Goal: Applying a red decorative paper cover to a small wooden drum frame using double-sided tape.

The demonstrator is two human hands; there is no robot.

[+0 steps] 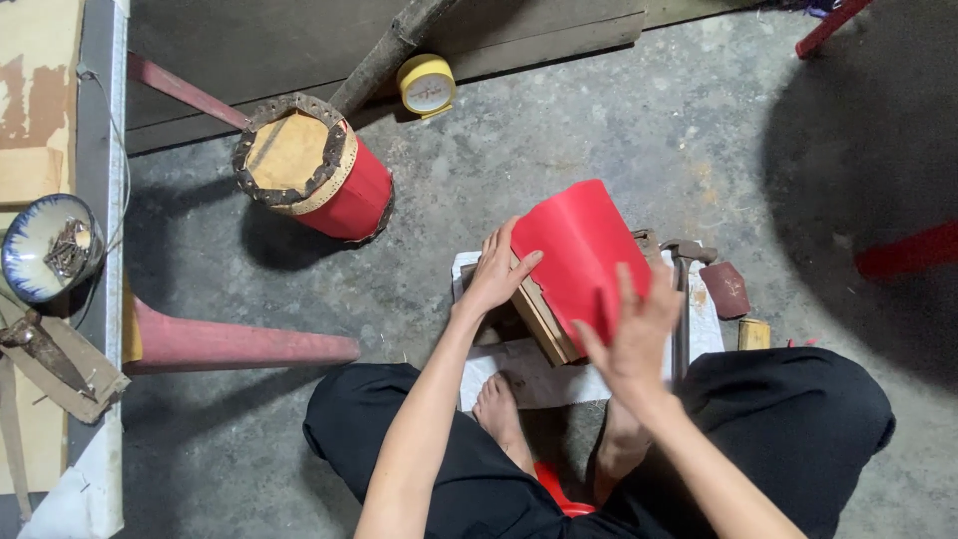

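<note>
1. A person sits cross-legged on a grey concrete floor (559,150), bare feet tucked in, both bare hands on a red sheet (584,255) wrapped over a small wooden block-like form (544,324).
2. The left hand (496,274) lies open and flat against the left edge of the red sheet, fingers spread upward, its grip released and pressing rather than clasping.
3. The right hand (639,334) lies over the lower right part of the red sheet, fingers extended and blurred; whether its grip closes on the sheet's edge cannot be told.
4. The red sheet stands tilted, its curved top edge pointing away from the person, above a white board (519,374) that lies on the floor under the wooden form.
5. Just right of the red sheet, a hammer (684,284) lies along the white board; beyond it sit a dark reddish-brown pad (725,289) and a small wooden block (753,334).
6. Well to the upper left of the red sheet, a small red drum (314,170) lies tilted on the floor, its pale head ringed with dark studded trim.
7. Above the red sheet, near the wall, rests a yellow round tape measure (427,85).
8. Far left of the red sheet, a blue-and-white bowl (45,250) holding small metal pieces sits on a surface (100,150).
</note>
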